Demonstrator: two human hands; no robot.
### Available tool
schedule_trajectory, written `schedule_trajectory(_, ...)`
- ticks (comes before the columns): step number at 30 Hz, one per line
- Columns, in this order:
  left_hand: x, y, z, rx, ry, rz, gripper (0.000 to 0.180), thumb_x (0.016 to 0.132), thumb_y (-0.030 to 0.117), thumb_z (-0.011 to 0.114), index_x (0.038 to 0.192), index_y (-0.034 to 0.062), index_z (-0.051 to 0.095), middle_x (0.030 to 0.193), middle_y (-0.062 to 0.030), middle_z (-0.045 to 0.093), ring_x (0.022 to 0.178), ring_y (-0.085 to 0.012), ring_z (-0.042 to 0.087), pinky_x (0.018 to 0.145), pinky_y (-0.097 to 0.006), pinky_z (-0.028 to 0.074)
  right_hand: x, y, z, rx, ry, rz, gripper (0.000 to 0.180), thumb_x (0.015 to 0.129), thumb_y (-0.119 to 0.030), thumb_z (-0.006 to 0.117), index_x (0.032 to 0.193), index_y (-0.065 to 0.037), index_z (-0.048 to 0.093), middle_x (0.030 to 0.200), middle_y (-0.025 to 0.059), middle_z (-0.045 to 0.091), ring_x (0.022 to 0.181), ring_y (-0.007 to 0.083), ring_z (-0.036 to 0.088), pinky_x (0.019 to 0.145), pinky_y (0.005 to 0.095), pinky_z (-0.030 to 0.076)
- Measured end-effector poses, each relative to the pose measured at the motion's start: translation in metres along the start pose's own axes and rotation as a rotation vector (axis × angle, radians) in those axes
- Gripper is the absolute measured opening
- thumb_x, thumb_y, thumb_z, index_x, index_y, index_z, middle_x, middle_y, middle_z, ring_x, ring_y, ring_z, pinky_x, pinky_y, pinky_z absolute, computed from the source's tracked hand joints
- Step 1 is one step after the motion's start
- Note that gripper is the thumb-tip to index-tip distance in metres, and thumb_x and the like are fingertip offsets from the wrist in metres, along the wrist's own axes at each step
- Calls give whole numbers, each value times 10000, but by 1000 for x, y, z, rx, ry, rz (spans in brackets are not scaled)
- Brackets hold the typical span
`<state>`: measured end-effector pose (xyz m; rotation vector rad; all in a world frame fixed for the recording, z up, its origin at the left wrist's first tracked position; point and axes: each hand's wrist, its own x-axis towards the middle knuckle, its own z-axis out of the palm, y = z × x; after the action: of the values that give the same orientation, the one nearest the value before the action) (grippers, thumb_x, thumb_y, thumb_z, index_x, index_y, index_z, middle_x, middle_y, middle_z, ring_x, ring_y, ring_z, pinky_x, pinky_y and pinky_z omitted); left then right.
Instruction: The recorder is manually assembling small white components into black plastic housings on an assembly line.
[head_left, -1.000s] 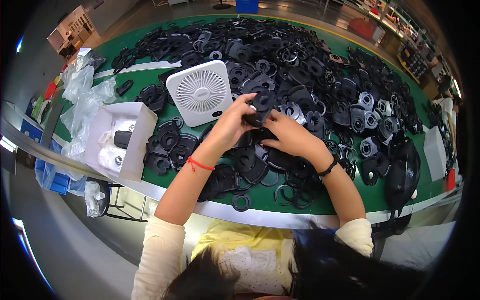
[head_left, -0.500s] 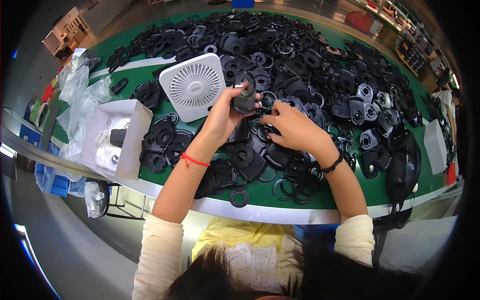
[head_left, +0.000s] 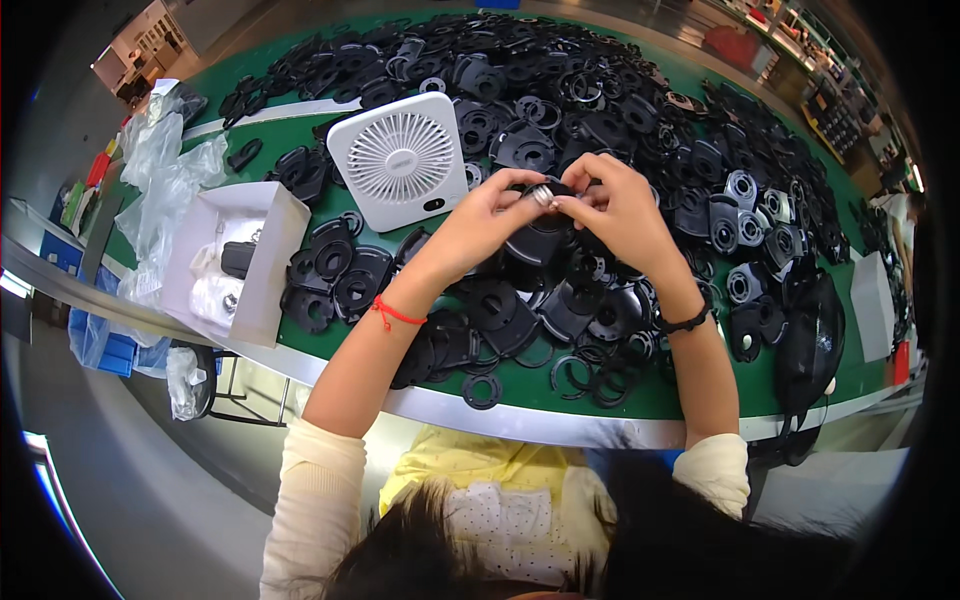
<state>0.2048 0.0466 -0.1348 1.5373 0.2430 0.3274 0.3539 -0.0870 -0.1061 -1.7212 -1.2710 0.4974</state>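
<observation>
My left hand [head_left: 478, 222] and my right hand [head_left: 620, 205] meet above the green table [head_left: 700, 395], both gripping one black round plastic part [head_left: 535, 238]. A small silvery piece [head_left: 541, 196] sits between my fingertips at the top of that part. A red string circles my left wrist and a dark band circles my right wrist. Just left of my hands a white square desk fan [head_left: 400, 160] lies flat on the table. Black plastic parts and rings [head_left: 520, 330] lie heaped under and around my hands.
An open white cardboard box [head_left: 255, 265] with small pieces stands at the left table edge. Clear plastic bags [head_left: 165, 185] lie beyond it. More black parts [head_left: 620, 90] cover the far table. A black bag [head_left: 810, 340] and a white box [head_left: 872, 305] sit right.
Both hands have lifted the black part off the pile and brought it close together, with the fingertips now pinching a small silvery piece on it.
</observation>
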Motion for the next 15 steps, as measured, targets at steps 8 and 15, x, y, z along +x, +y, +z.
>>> schedule_trajectory(8, 1, -4, -9, -113, 134, -25, 359, 927, 64, 540, 1270, 16, 446, 1071, -109, 656, 977, -127, 615, 842, -258, 495, -10, -21, 27, -157, 231, -190, 113, 837, -78, 642, 918, -21, 587, 866, 103, 546, 614, 171, 573, 571, 294, 468)
schedule_trajectory(15, 6, -7, -9, -133, 241, -22, 352, 906, 26, 495, 1254, 8, 442, 1055, -125, 663, 871, -145, 650, 798, -265, 525, -55, -29, 97, -449, -236, -604, 243, 792, -214, 707, 937, -58, 588, 886, 99, 506, 748, 267, 586, 664, 376, 493)
